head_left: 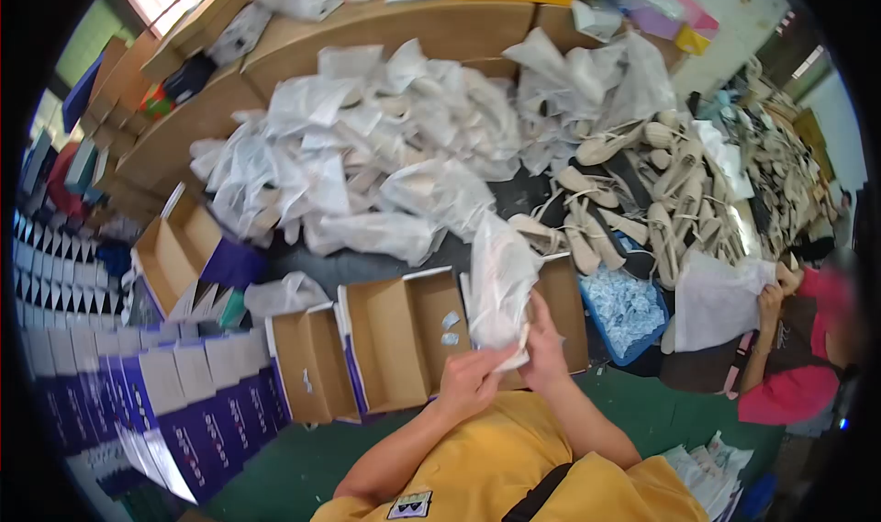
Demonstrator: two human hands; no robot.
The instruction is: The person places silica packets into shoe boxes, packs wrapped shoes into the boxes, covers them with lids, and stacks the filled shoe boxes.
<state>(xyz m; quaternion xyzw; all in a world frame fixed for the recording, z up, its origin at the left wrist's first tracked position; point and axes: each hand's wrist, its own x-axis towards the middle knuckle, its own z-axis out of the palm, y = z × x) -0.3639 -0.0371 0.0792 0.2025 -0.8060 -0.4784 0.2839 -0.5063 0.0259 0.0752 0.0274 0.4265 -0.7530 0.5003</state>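
Near the middle of the frame, a white bag (500, 279) is between the person's hands: the left hand (473, 380) has its fingers curled on the lower end, while the right hand (546, 348) is clamped along the lower right side, and something pale shows faintly through the wrapping. Judging by how things lie, the work looks partway along: a large heap of wrapped bundles (367, 145) fills the upper middle of the counter (518, 196), yet many bare shoes (679, 187) lie loose at the upper right, and the bag in hand is not set down in any box. Of the containers, the open middle box (381, 338) has two small packets (450, 330) in its right-hand part, and the open box to its left (298, 343) holds one more; the box behind the right hand (564, 311) is partly hidden. Right of centre, a blue tray (650, 349) holds a pile of pale packets (624, 306). Purple boxes (202, 412) are stacked at the lower left, their contents out of sight
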